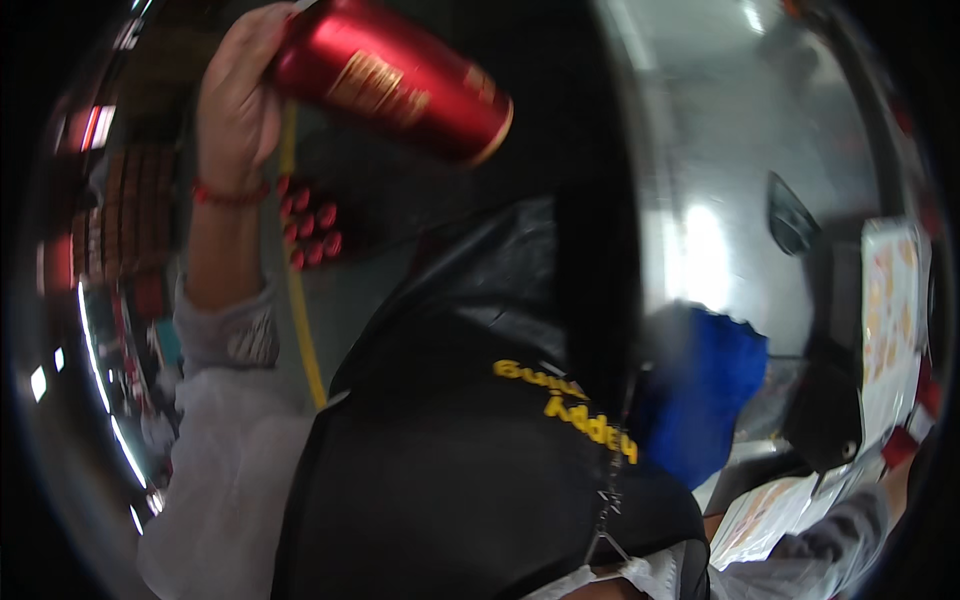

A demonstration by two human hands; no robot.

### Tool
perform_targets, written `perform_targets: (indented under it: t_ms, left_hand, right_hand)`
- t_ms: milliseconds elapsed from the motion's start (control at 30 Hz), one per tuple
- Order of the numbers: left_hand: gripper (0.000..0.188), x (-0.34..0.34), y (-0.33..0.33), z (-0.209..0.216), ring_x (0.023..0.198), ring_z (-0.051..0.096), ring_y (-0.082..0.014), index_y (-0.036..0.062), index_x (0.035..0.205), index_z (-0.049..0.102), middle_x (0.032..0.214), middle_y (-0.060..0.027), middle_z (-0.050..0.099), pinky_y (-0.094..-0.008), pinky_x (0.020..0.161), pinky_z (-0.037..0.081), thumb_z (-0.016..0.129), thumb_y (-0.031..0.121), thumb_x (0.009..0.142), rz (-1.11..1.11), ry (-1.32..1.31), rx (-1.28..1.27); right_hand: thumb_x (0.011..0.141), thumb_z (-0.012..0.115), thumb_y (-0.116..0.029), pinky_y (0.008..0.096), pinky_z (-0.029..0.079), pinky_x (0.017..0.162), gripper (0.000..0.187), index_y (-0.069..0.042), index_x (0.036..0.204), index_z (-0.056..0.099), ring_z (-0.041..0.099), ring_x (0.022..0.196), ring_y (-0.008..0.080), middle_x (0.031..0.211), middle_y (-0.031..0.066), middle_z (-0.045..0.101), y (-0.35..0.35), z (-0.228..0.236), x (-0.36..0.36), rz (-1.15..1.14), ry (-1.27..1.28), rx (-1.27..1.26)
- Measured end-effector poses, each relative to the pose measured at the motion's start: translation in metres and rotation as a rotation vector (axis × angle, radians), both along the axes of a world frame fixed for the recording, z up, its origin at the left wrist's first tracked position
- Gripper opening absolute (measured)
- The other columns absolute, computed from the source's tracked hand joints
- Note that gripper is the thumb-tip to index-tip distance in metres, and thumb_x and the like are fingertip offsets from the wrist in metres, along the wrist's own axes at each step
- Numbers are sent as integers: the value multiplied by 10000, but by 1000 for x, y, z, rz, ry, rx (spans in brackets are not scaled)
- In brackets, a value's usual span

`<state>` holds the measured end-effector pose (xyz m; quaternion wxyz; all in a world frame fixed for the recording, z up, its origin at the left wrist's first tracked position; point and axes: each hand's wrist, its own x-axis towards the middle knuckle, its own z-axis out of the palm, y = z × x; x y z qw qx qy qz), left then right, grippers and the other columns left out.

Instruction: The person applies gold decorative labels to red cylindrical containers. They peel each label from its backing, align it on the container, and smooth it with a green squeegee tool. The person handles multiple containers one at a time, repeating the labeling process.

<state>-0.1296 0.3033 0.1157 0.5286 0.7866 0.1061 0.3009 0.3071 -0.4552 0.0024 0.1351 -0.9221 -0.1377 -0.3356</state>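
The left hand (238, 105) grips 1 red can (400, 85) by its upper-left end, beyond the black apron (430, 480). The can's long axis slants, gold-rimmed end pointing lower right. The right hand's (902, 478) state: cannot tell.

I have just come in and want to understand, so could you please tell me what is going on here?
A person in a black apron holds up a shiny red can, tilted, in the left hand. The right hand is near the picture's right rim; its grip is unclear. A metal table stands on the right.
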Motion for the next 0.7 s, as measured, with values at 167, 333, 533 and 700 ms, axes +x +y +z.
perform_targets:
  t_ms: [167, 333, 533, 700]
  left_hand:
    - [450, -86, 138, -131, 1011, 651, -240, 11, 1160, 636, 1108, -131, 692, -403, 891, 509, 693, 411, 963, 479, 191, 68]
    - [464, -163, 196, -225, 905, 708, -330, 38, 1025, 674, 960, -162, 737, -424, 829, 543, 766, 464, 863, 868, 618, 440]
    - [417, -222, 244, -388, 950, 686, -425, 40, 1031, 634, 966, -211, 715, -504, 852, 532, 752, 410, 877, 1074, 741, 186]
    - [395, -255, 294, -429, 949, 689, -416, 24, 985, 656, 959, -203, 720, -496, 845, 539, 784, 375, 857, 1172, 705, 164]
  right_hand:
    - [1003, 560, -475, 462, 524, 909, 556, 1, 1279, 637, 674, 1055, 367, 1122, 229, 705, 96, -47, -187, 99, 432, 96]
    - [1005, 564, -458, 451, 523, 907, 539, -1, 1281, 637, 673, 1054, 351, 1126, 217, 704, 147, -48, -284, -1, 679, 45]
    - [1008, 569, -439, 437, 522, 905, 518, -4, 1282, 636, 672, 1052, 332, 1131, 203, 703, 176, -15, -304, -155, 735, -4]
    - [1010, 573, -422, 426, 521, 903, 502, -6, 1284, 636, 671, 1051, 316, 1135, 191, 702, 206, 19, -307, -250, 752, -10]
